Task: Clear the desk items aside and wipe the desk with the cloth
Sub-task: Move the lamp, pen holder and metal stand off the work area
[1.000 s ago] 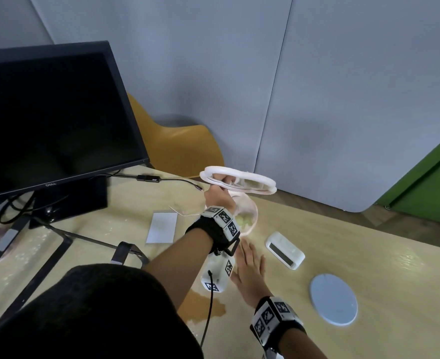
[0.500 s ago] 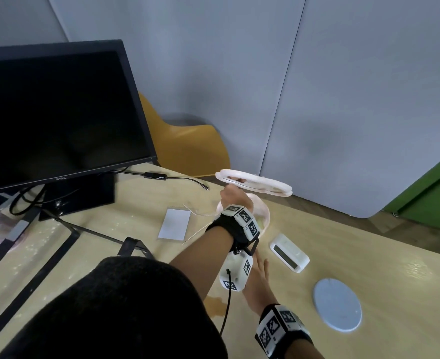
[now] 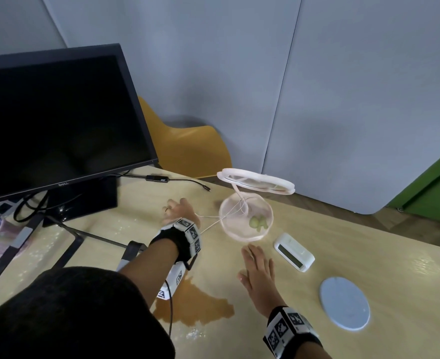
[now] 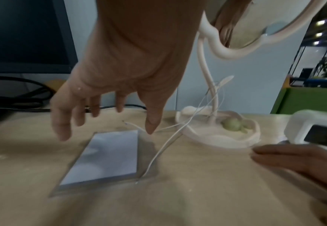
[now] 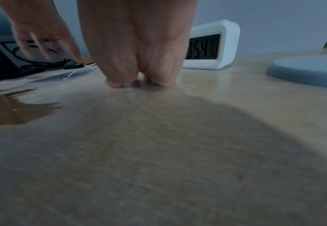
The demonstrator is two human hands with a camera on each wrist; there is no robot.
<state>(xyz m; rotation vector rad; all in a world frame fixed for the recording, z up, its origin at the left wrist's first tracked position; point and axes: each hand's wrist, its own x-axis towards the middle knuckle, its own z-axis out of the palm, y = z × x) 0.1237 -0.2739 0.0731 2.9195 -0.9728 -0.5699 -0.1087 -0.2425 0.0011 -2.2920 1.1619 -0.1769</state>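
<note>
My left hand [image 3: 177,210] hovers open, fingers spread, just above a white rectangular pad [image 4: 104,154] on the wooden desk [image 3: 369,255]; the head view hides the pad under the hand. To its right a pink mirror stand [image 3: 246,220] stands free on the desk, with green bits in its dish base and a thin white cord [image 4: 166,146] trailing from it. My right hand [image 3: 255,266] lies flat and open, fingertips [image 5: 118,83] pressing the desk. Between my arms spreads a brown spill [image 3: 195,304]. No cloth is in view.
A white digital clock [image 3: 294,252] lies right of my right hand, a round blue coaster [image 3: 344,303] nearer the front. A black monitor [image 3: 58,120] with cables fills the back left. A yellow chair [image 3: 187,149] stands behind the desk.
My left hand has let go of the pink mirror stand, which now stands on the desk, and has moved left over the white pad. The right hand stays flat on the desk.
</note>
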